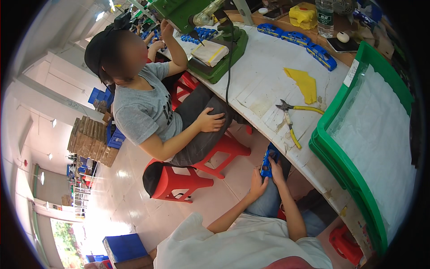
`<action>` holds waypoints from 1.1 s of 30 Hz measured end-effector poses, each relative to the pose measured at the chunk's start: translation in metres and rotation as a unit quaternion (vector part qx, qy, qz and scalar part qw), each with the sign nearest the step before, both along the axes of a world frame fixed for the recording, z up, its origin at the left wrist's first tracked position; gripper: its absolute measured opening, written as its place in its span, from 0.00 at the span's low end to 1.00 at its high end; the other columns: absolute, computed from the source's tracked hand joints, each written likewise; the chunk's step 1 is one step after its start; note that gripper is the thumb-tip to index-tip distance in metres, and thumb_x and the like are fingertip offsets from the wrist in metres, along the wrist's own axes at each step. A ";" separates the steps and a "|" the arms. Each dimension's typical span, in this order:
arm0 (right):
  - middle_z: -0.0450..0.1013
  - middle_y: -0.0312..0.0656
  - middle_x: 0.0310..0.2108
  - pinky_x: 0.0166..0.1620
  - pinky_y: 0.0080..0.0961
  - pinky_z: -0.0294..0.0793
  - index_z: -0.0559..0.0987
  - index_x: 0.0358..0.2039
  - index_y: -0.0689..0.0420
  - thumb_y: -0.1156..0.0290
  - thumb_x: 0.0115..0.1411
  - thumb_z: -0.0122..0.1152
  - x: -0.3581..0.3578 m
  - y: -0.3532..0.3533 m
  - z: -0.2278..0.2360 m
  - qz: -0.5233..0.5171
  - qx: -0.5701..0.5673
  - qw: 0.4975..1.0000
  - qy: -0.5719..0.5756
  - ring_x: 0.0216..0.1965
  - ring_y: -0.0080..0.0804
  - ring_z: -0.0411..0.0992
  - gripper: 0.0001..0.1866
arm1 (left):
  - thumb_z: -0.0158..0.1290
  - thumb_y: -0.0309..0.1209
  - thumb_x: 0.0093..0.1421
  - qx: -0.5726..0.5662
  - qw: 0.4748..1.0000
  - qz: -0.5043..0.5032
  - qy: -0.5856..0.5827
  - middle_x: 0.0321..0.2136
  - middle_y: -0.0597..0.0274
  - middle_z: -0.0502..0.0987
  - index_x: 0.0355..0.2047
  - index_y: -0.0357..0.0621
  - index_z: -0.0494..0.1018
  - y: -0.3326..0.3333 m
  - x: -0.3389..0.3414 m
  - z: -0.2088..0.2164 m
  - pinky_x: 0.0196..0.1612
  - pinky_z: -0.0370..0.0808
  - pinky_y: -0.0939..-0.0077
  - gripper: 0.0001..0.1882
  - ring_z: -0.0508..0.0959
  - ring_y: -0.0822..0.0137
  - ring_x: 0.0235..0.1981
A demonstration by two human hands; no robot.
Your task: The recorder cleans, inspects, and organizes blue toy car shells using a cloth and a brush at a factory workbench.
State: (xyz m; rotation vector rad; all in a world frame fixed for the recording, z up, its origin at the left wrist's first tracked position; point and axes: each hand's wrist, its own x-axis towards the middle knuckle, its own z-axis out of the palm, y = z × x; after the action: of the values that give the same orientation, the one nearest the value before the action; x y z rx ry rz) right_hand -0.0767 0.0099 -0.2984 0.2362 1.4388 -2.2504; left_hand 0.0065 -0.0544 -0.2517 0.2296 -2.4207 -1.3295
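Note:
A blue toy car (267,167) with yellow markings is held low over my lap, beside the table's edge. My left hand (257,184) is closed on its near left side. My right hand (278,172) grips it from the right, and my fingers hide part of the body. Up on the white table (264,101) lie cutting pliers (289,117) with yellow handles, their handles spread apart. A yellow cloth (303,84) rests just beyond them. Three similar blue toy cars (295,38) stand in a row along the table's far side.
At the right, a green tray (329,139) lined with clear plastic overhangs the table edge. A green press (242,47) stands at the far left, a co-worker (148,96) seated by it. Red stools (179,181) stand on the floor. A water bottle (325,20) is on the shelf.

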 end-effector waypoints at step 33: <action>0.68 0.35 0.33 0.36 0.17 0.67 0.68 0.43 0.58 0.64 0.55 0.53 0.000 0.002 0.007 0.007 -0.008 1.000 -0.007 0.32 0.20 0.67 0.17 | 0.47 0.30 0.48 -0.005 1.000 0.005 -0.004 0.38 0.43 0.63 0.44 0.31 0.56 0.001 0.001 -0.001 0.48 0.59 0.64 0.24 0.64 0.48 0.42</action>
State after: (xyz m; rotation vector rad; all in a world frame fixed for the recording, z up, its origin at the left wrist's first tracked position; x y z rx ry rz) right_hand -0.0766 0.0119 -0.2913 0.2340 1.4101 -2.2438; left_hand 0.0078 -0.0538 -0.2525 0.2431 -2.4284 -1.3157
